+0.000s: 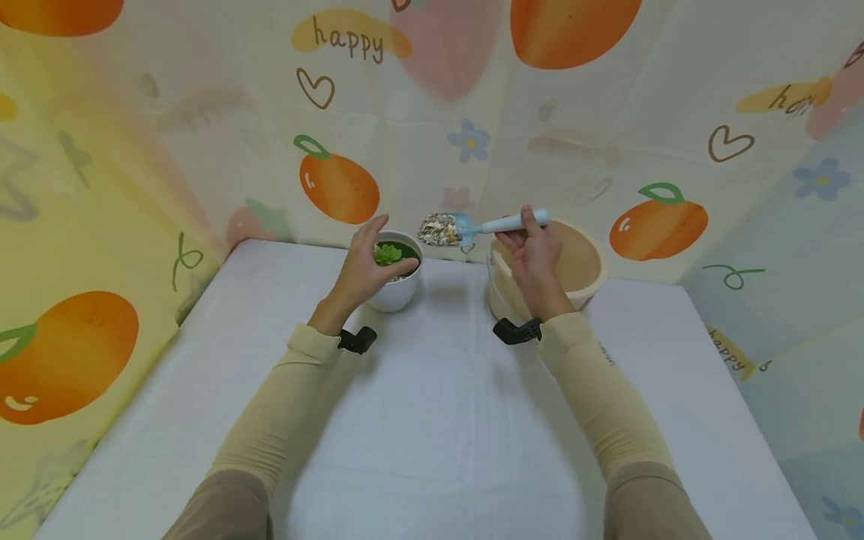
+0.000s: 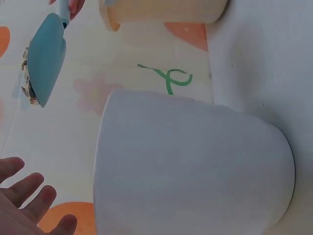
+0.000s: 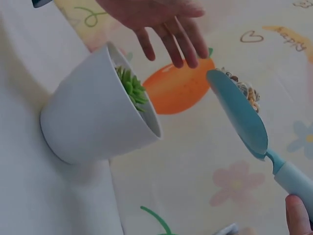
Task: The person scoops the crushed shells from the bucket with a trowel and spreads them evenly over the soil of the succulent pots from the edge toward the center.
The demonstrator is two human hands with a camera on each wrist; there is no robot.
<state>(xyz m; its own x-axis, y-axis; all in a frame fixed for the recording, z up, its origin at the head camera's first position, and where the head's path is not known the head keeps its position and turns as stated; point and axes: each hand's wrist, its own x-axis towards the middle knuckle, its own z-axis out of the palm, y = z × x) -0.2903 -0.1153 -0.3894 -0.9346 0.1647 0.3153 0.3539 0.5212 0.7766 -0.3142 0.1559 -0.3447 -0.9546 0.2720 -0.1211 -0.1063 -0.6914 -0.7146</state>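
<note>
A blue garden trowel (image 1: pixel 464 229), heaped with pale, mottled loose grit (image 1: pixel 439 230), is held by its light handle in my right hand (image 1: pixel 538 262). Its blade is raised above the table, just right of the white pot (image 1: pixel 394 294). Inside that pot grows a small green succulent (image 1: pixel 388 254), also visible over the rim in the right wrist view. My left hand (image 1: pixel 367 262) hovers at the pot's left side, fingers spread and thumb reaching across in front of the plant in the head view. In the left wrist view its fingers (image 2: pixel 30 188) are apart from the pot wall and hold nothing.
A cream bucket (image 1: pixel 586 262) with a handle stands behind my right hand. The table (image 1: pixel 432 435) has a white cloth, and a printed fabric backdrop (image 1: pixel 223 135) rises at its back and sides. A dark wrist camera (image 1: pixel 358 340) sits on each wrist.
</note>
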